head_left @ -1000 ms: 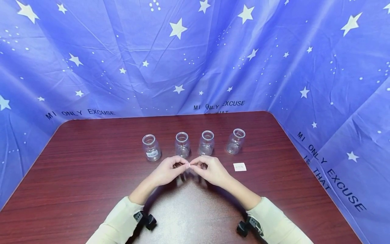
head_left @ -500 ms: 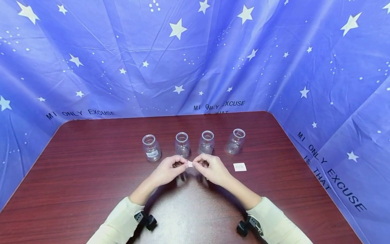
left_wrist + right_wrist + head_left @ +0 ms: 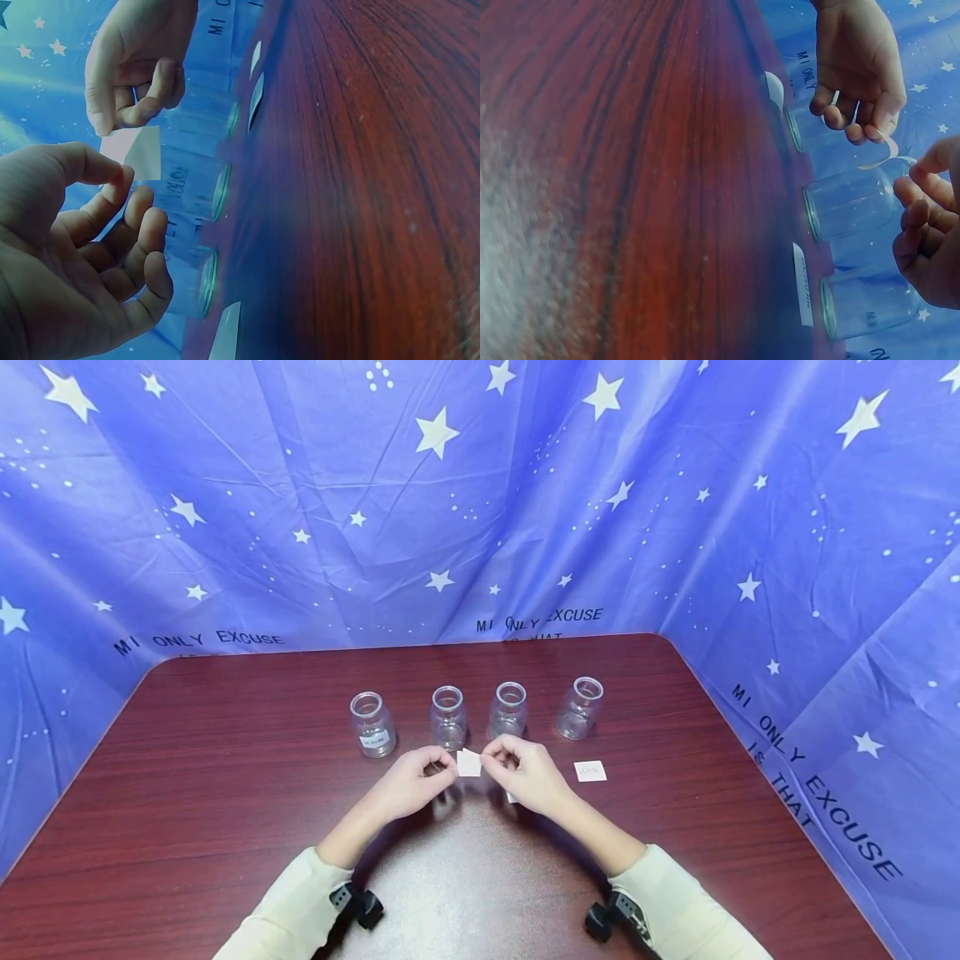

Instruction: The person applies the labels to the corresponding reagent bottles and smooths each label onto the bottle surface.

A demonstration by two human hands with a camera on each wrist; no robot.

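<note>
A small white paper label [image 3: 469,764] is held up between the two hands in front of the jars. My left hand [image 3: 417,782] pinches its left edge between thumb and forefinger. Its right edge is pinched by my right hand [image 3: 527,777]. In the left wrist view the label [image 3: 142,152] shows a folded or part-lifted layer; from the right wrist it looks like a curled strip [image 3: 885,154]. Beyond the hands stand a glass jar [image 3: 448,722] and a second glass jar [image 3: 508,714], upright and without lids.
At the left, a glass jar [image 3: 372,722] bears a white label with writing. Another plain jar [image 3: 579,710] is at the right. A written label [image 3: 590,771] lies on the dark red table [image 3: 225,810]; a label corner [image 3: 512,797] peeks from under the right hand. Blue star-patterned cloth [image 3: 337,485] surrounds the table.
My hands have drawn slightly apart, the right one moving a little to the right. More of the white label now shows between them. The jars have stayed put.
</note>
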